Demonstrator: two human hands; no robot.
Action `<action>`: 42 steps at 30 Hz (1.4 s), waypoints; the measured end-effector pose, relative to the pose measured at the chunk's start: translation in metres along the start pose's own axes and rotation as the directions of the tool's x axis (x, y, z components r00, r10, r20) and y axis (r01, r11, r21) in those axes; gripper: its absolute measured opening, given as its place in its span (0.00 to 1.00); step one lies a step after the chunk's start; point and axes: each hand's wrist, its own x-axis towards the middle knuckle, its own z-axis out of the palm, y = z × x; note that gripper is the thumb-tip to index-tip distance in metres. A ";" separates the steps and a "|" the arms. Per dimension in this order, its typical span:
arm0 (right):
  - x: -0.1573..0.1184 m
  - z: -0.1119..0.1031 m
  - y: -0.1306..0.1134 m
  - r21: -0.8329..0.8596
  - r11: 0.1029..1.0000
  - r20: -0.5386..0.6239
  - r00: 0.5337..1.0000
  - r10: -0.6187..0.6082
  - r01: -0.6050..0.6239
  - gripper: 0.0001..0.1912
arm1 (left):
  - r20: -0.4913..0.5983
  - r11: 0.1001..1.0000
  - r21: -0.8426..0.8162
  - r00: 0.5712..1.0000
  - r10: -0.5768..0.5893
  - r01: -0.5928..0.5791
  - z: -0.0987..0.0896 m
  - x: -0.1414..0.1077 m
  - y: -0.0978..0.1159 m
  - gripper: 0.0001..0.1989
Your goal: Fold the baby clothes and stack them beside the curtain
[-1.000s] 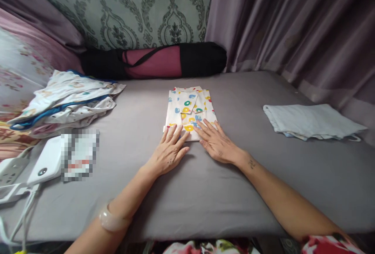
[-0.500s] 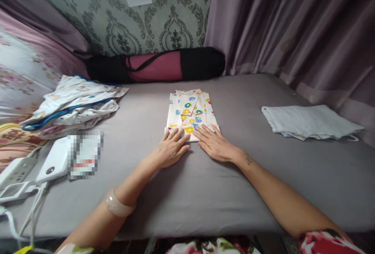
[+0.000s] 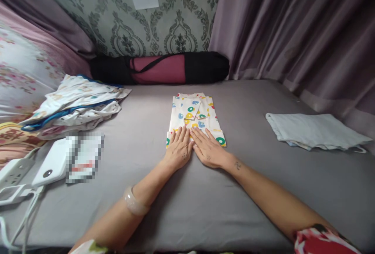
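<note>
A white garment (image 3: 191, 107) with a colourful print lies folded flat on the grey sheet, its sleeves laid inward and its near edge turned up in a band. My left hand (image 3: 179, 148) rests palm down on the middle of that band, fingers stretched forward. Beside it, my right hand (image 3: 208, 146) lies flat on the band too, its fingers slightly spread. The two hands nearly meet at the fingertips and thumbs and hide the band's centre; both of its ends show.
Rumpled clothes with blue trim (image 3: 79, 97) lie at the left, above a white power bank (image 3: 54, 160), a power strip (image 3: 14, 172) and cables. A folded pale cloth (image 3: 313, 131) is at the right. A black and maroon bag (image 3: 159, 67) lies along the wall.
Both hands have slid inward along the turned-up band, from its two ends to the middle, uncovering the ends. The camera view has shifted slightly.
</note>
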 end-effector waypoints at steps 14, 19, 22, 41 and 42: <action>-0.001 0.005 0.005 -0.001 0.998 -0.052 0.997 0.059 -0.059 0.30 | -0.005 0.999 -0.033 1.000 0.019 -0.019 -0.010 -0.001 0.000 0.27; -0.007 0.005 0.006 -0.025 0.993 -0.089 0.990 0.114 -0.117 0.30 | -0.016 0.999 -0.010 0.999 0.041 -0.041 -0.008 -0.002 0.001 0.28; -0.007 0.006 0.006 -0.006 0.994 -0.016 0.994 0.109 -0.109 0.29 | 0.067 0.999 -0.018 0.996 0.051 -0.050 -0.004 -0.002 0.001 0.28; -0.009 0.014 0.025 -0.003 0.980 -0.030 0.979 0.200 -0.200 0.30 | 0.016 1.000 -0.012 1.000 -0.022 0.023 0.000 -0.004 -0.013 0.29; -0.009 0.015 0.025 0.000 0.980 -0.024 0.979 0.201 -0.201 0.30 | 0.034 1.000 -0.012 0.999 -0.027 0.027 0.002 -0.004 -0.013 0.29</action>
